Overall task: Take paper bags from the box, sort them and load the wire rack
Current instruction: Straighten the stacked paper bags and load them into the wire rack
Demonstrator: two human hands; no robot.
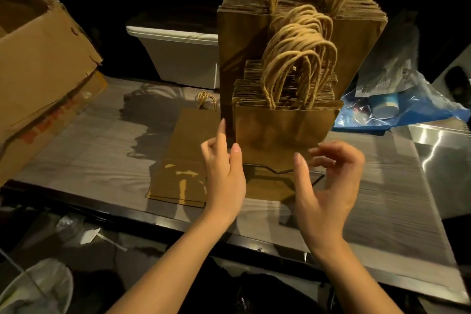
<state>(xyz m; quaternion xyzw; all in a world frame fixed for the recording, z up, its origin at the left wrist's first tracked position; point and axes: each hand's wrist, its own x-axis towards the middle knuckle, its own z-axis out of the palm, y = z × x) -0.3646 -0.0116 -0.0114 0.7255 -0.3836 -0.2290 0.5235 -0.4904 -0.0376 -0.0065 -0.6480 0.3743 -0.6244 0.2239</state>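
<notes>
Head view: we are hovering left hand (pixel 224 173) and right hand (pixel 331 183), both released, beside the wire rack (pixel 279 172), where small paper bags (pixel 285 130) are standing upright, likely for squaring them.

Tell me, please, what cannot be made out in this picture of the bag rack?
Wire rack: head view, mostly hidden behind the small bags.
Tall bags: head view, handle tops cut off by the top edge.
Cardboard box: head view, contents hidden by its own walls and left edge.
</notes>
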